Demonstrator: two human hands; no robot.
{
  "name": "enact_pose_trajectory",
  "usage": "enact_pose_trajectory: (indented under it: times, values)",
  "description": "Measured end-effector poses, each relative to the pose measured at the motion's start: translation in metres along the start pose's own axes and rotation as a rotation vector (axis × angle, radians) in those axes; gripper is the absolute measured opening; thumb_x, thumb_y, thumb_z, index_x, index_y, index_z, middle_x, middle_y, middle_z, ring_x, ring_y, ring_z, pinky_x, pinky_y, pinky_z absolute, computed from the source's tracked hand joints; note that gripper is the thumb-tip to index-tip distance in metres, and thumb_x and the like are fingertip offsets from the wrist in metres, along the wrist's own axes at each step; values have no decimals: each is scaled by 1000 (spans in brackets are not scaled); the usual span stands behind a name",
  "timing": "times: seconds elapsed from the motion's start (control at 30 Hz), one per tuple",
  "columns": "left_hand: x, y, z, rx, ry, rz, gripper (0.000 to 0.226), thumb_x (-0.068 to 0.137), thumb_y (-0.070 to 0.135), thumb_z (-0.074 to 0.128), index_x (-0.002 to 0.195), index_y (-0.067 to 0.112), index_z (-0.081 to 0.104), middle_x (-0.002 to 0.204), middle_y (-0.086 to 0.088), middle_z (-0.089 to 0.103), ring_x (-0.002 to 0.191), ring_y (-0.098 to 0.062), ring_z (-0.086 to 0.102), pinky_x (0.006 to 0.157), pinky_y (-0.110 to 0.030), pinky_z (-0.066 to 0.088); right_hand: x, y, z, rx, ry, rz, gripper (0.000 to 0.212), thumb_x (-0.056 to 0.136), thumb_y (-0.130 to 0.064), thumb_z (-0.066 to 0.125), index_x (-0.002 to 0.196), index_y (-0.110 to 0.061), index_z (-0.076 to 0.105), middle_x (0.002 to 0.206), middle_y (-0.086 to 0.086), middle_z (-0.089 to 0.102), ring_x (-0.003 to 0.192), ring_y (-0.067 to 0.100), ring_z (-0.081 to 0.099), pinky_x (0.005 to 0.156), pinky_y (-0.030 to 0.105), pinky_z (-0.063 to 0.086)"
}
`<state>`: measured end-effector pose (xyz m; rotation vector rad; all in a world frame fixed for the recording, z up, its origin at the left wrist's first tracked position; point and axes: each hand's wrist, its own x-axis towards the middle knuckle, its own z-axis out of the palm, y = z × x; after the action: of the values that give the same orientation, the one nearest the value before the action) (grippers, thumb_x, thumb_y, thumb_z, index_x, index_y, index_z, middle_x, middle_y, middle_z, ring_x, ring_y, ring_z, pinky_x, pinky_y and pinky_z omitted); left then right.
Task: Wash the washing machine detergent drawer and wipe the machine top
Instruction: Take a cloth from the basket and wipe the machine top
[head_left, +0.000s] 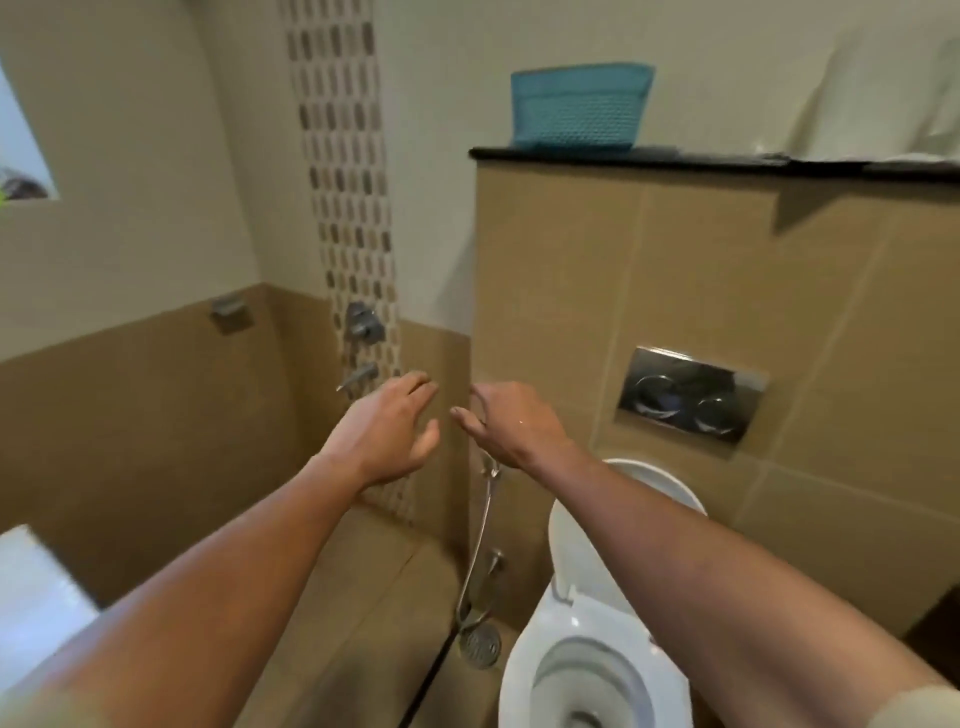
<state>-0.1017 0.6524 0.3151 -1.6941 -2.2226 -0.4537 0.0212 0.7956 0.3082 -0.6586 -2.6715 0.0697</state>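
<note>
Both arms reach forward into a tiled bathroom, side by side and close together without touching. The left hand (387, 431) is held in the air with its fingers spread and loosely curved, and it grips nothing. The right hand (511, 423) is just beside it, thumb pointing toward the left hand and fingers likewise relaxed and empty. Neither hand holds the detergent drawer, and this view does not show where the drawer or the washing machine is. A blurred white object (36, 587) sits at the near left corner, but I cannot tell what it is. Beyond the left hand, a wall mixer (362, 322) and its spout (358, 376) are mounted on a vertical mosaic strip (343, 156). Below the right wrist a metal hose (480, 545) hangs down the edge of the brown half wall toward a round floor drain (480, 644). Near right, a white toilet (524, 670) stands with its lid (571, 540) raised against the wall, under the right forearm. A chrome flush plate (691, 395) is set in the tiles above it. On the far dark ledge (675, 158) topping that wall stands a teal basket (579, 106). A window (21, 140) opens at the far left.
</note>
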Motion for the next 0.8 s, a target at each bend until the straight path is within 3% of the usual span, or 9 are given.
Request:
enact_pose_trajectory:
  times: [0.23,0.3,0.43,0.63,0.73,0.8]
  values:
    - [185,22,-42,76,180,316,57,89,38,56,139,9,54,138,-11,58,123,-27,57,100,-40,51,93,82,-105,-336,208,-89,48,96,-52,42,126,-18,56,109,12,70,97,34,66,75,40,52]
    - [232,19,-51,91,255,393,55,88,37,56,136,10,55,134,-12,60,118,-28,60,94,-42,54,124,98,-137,-481,250,-124,49,97,-52,41,131,-19,52,110,11,70,97,32,66,75,40,52]
    - [320,1,-72,129,388,504,48,87,38,53,127,11,60,121,-8,63,107,-25,62,83,-39,56,187,131,-196,-682,361,-111,43,96,-53,43,117,-19,57,101,10,69,92,30,65,70,37,49]
    - [452,-54,-95,65,540,495,54,84,41,50,125,7,61,122,-11,64,107,-31,62,84,-43,56,279,183,-259,-751,437,72,48,96,-53,41,126,-17,52,117,9,66,107,31,59,78,40,48]
    - [502,-74,-93,2,619,443,61,86,48,46,127,4,59,126,-13,61,118,-31,56,95,-46,51,307,209,-270,-688,542,187,55,95,-58,37,127,-16,50,118,10,65,107,32,58,80,40,48]
    - [525,-81,-87,-95,611,345,68,89,54,43,137,6,51,141,-13,50,134,-30,40,109,-48,41,319,225,-269,-594,566,288,62,95,-64,30,131,-16,47,118,11,65,107,32,58,81,42,48]
